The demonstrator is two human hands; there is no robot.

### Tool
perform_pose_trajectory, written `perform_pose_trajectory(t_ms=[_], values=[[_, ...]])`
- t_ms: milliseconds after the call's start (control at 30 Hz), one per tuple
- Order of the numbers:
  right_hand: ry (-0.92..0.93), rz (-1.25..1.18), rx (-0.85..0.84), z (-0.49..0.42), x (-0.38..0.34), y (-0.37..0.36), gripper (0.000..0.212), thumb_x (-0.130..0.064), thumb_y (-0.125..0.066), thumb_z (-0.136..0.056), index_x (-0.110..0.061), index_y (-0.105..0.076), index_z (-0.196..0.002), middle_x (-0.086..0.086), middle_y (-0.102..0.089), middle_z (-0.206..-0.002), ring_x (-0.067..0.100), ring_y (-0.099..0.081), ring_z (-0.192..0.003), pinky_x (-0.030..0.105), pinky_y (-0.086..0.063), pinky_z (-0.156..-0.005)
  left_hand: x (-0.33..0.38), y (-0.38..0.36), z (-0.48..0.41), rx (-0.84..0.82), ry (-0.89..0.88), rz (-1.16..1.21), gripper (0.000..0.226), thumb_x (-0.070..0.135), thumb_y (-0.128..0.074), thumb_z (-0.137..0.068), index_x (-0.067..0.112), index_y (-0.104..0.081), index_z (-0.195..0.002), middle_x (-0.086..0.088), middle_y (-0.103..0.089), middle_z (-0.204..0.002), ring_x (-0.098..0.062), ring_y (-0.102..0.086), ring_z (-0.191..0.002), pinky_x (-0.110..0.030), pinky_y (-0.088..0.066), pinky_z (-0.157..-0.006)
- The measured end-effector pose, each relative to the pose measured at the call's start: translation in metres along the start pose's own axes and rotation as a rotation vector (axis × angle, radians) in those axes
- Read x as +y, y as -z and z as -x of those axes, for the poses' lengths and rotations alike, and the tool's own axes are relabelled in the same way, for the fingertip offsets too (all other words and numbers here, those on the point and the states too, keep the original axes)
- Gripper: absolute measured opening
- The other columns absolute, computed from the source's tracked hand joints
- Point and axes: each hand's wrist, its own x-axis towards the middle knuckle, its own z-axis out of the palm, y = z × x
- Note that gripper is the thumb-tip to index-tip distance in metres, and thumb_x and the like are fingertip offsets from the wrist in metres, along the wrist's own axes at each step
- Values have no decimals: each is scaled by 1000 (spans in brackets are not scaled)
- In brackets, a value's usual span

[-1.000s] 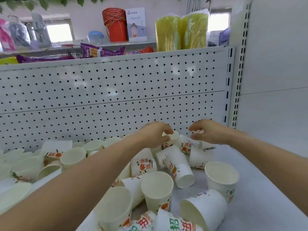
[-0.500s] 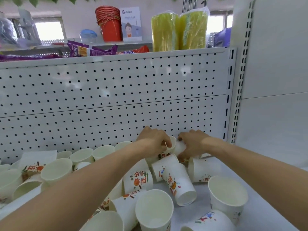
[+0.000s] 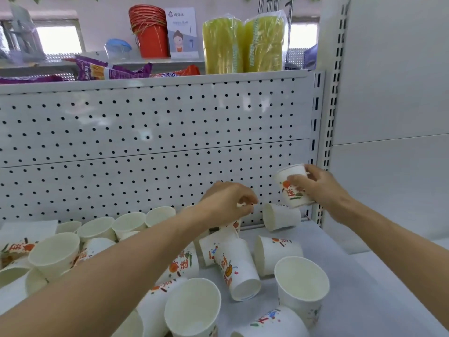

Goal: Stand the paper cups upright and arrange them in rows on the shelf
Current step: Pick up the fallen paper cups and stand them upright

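Observation:
White paper cups with orange and green print lie jumbled on the white shelf (image 3: 359, 295). My right hand (image 3: 320, 190) grips one printed cup (image 3: 290, 188), lifted near the back right corner and tilted, mouth up. My left hand (image 3: 228, 203) is closed over the rim of another cup (image 3: 234, 224) at the back of the pile; that cup is mostly hidden by the hand. One cup (image 3: 279, 216) lies on its side below the lifted one. An upright cup (image 3: 301, 285) stands at the front right.
A white pegboard back panel (image 3: 155, 147) rises behind the shelf, with a slotted upright post (image 3: 318, 147) at the right. Several upright cups (image 3: 97, 228) stand at the left. The upper shelf holds red buckets (image 3: 150, 32), yellow packs (image 3: 243, 45) and snack bags.
My right hand has taken a cup from the pile and raised it up and to the right. My left hand stays on a cup at the back. The camera moved closer.

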Motion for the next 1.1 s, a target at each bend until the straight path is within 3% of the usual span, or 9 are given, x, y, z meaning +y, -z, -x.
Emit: perform_pose_trajectory(t_ms=[133,200,300,367,500,633,767,900,1100], values=[[3,-36,78,9,17,18,33,-23,-63,-89,-14,-51,-118,9,-65,-102,22,-66,-83,30,-51,-60,33,-24,-33,0,96,-39,30,43,-55,-92,16,-68,-94,-2,-70,-92,-19,-63,-80,-31,-51,-71],[10,-31,103,12,23,23,33,-21,-64,-89,-16,-51,-119,9,-65,-101,21,-67,-82,29,-51,-60,43,-32,-48,13,89,-119,28,42,-58,-90,21,-64,-108,1,-67,-105,-19,-60,-93,-32,-49,-76],[2,15,116,15,31,31,36,-22,-65,-88,-19,-49,-120,8,-64,-102,21,-66,-84,28,-50,-57,47,-42,-62,-82,24,-176,52,47,-70,-79,25,-53,-123,3,-59,-116,-21,-53,-104,-35,-45,-84],[-12,40,121,16,37,35,35,-23,-66,-87,-21,-50,-118,7,-64,-102,21,-66,-84,28,-50,-56,46,-51,-66,-119,11,-227,61,52,-73,-75,22,-51,-124,0,-60,-115,-23,-52,-102,-37,-44,-87],[-43,100,133,16,46,39,35,-27,-68,-85,-21,-51,-115,6,-64,-100,21,-67,-84,33,-54,-64,43,-66,-71,-129,-17,-282,60,50,-72,-75,20,-52,-122,-4,-59,-114,-25,-50,-106,-33,-34,-82],[-57,163,124,13,54,39,38,-30,-69,-83,-21,-49,-114,2,-62,-101,19,-65,-87,39,-57,-74,39,-66,-68,-205,-22,-206,68,43,-76,-74,30,-43,-131,-4,-54,-116,-26,-53,-103,-33,-35,-84],[-39,210,61,16,62,34,40,-31,-67,-85,-24,-42,-115,-3,-58,-101,14,-62,-87,28,-52,-64,34,-62,-66,-279,14,-102,68,40,-75,-75,37,-39,-132,-3,-46,-117,-27,-53,-102,-36,-46,-86],[4,250,22,17,70,30,30,-29,-67,-85,-23,-46,-106,-2,-60,-98,11,-62,-83,22,-47,-60,32,-43,-66,-265,85,13,61,42,-75,-72,31,-42,-122,2,-43,-109,-23,-52,-95,-36,-48,-77],[32,407,-99,12,76,18,28,-30,-71,-81,-21,-52,-99,-2,-56,-107,4,-54,-88,18,-41,-62,31,-22,-70,-330,107,-173,65,47,-72,-74,23,-41,-126,3,-53,-110,-20,-53,-96,-32,-46,-74]])
